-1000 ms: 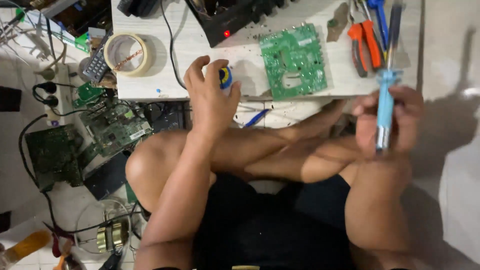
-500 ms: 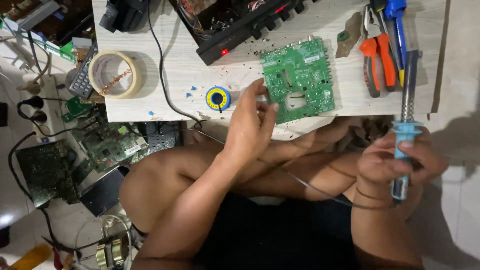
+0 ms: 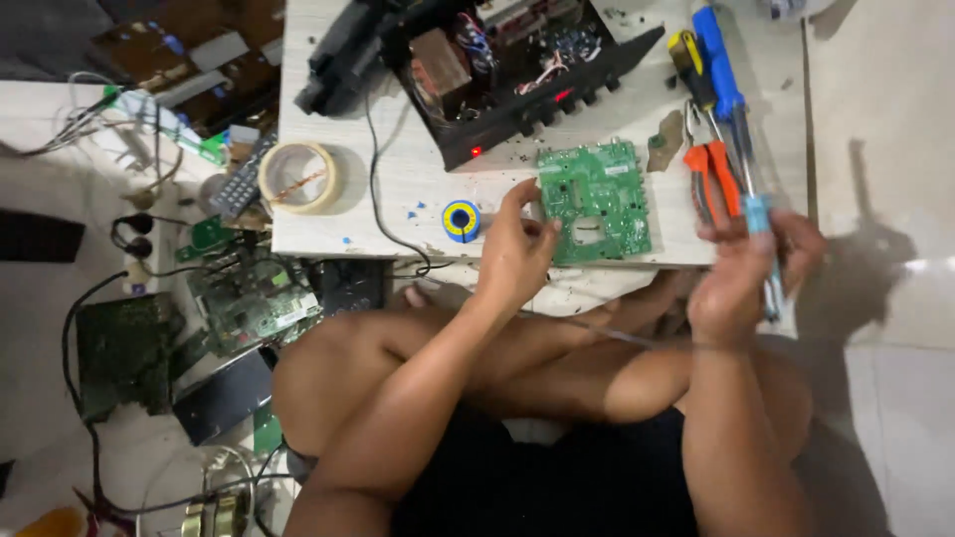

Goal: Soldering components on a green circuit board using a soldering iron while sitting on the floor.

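I sit cross-legged at a low white table point(image 3: 328, 224). My left hand point(image 3: 514, 247) rests at the left edge of a green circuit board point(image 3: 597, 199), fingers pinched together; whether it grips a thin solder strand I cannot tell. A blue and yellow solder spool point(image 3: 461, 221) lies just left of that hand. My right hand point(image 3: 741, 273) is closed around a light blue soldering iron handle point(image 3: 764, 244), held near the table's right front corner, tip pointing away from me.
An open black electronic chassis point(image 3: 497, 70) with a red light stands behind the board. Orange pliers point(image 3: 714, 179) and blue screwdrivers point(image 3: 718, 60) lie at right. A tape roll point(image 3: 298, 177) sits at left. Circuit boards point(image 3: 254, 303), cables and a remote clutter the floor at left.
My left hand moved from the solder spool to the circuit board's left edge. My right hand carried the soldering iron up toward the table. The view shifted so the table looks closer.
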